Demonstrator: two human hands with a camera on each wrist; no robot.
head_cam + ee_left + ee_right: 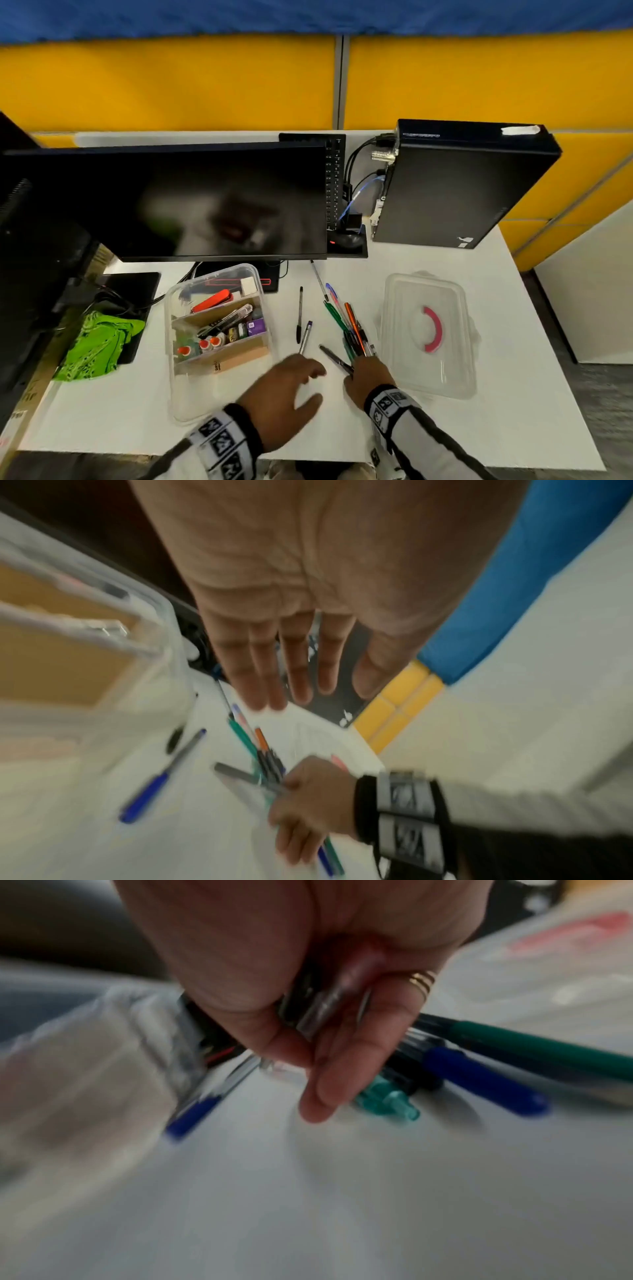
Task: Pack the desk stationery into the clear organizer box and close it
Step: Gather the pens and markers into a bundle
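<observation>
The clear organizer box [178,387] stands open at centre left, with cardboard dividers, a red stapler, glue bottles and small items inside. Its clear lid [428,370], with a pink handle, lies on the desk to the right. My right hand [359,368] grips the near ends of a bundle of pens [349,325] between box and lid; the right wrist view shows its fingers [325,1085] curled round them. My left hand [310,380] hovers open, fingers straight [267,685], just short of a blue-capped pen [306,335]. A black pen [299,313] lies beside that.
A dark monitor [205,205] stands behind the box and a black computer case [462,185] at the back right. Another loose pen [318,279] lies below the monitor edge. A green cloth [99,346] lies on a black pad at the left.
</observation>
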